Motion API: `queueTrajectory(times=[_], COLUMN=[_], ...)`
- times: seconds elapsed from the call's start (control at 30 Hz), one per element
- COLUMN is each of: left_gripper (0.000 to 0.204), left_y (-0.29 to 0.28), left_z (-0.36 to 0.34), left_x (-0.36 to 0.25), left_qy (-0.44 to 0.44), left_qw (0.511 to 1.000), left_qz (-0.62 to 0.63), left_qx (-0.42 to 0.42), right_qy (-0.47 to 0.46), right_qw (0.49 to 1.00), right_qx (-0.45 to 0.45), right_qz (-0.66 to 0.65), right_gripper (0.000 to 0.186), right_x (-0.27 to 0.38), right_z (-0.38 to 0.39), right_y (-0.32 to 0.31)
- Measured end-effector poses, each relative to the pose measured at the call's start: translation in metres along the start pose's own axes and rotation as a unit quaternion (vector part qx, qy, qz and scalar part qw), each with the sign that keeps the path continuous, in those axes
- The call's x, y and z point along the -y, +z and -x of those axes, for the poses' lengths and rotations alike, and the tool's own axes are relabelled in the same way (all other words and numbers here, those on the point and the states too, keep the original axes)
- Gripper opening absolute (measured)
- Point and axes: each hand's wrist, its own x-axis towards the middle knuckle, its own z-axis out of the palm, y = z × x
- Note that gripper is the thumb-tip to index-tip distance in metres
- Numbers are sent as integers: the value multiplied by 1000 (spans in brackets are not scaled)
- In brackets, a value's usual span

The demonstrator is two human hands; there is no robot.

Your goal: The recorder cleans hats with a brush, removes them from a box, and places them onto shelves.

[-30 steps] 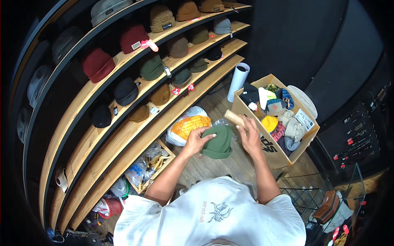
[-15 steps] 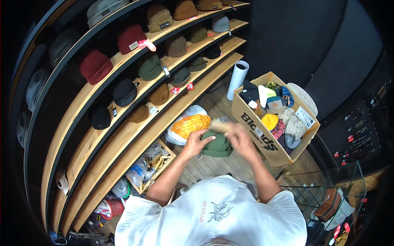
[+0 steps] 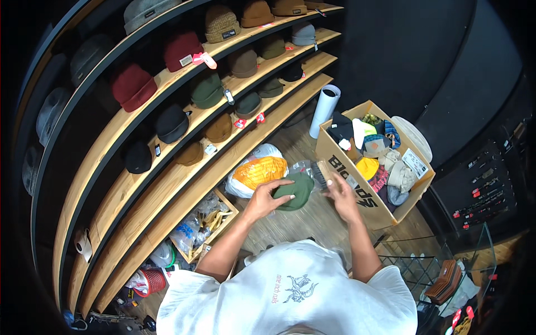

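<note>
While the left hand (image 3: 262,198) lies palm-down with fingers spread over a green cap (image 3: 296,191), held above the floor between the shelves (image 3: 184,167) and the box (image 3: 357,190), the right hand (image 3: 341,196) has its fingers closed around a wooden brush (image 3: 322,172) at the cap's edge. Judged from this, a loose grip could let the cap slide off toward the floor, or the bristles could snag the fabric. Compared with half a second ago, the brush sits further right, clear of the cap's crown, and the cap shows more fully.
</note>
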Motion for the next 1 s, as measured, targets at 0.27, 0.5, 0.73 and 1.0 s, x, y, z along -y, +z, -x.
queueTrajectory(times=[0.27,0.5,0.73,1.0], left_gripper=[29,50,55,51], left_y=[13,30,20,22], left_z=[1,3,13,16], left_x=[8,49,61,50], left_qy=[42,-146,-239,-193], left_qw=[997,937,903,858], left_qz=[-31,304,358,474], left_qx=[-50,-95,-5,-37], right_qy=[149,74,-248,-267], right_qw=[959,993,931,926], right_qx=[20,-93,-20,23], right_qz=[-239,-6,268,267], right_gripper=[47,42,32,33], right_x=[-14,-14,20,38], right_z=[14,26,37,37], right_y=[50,55,60,56])
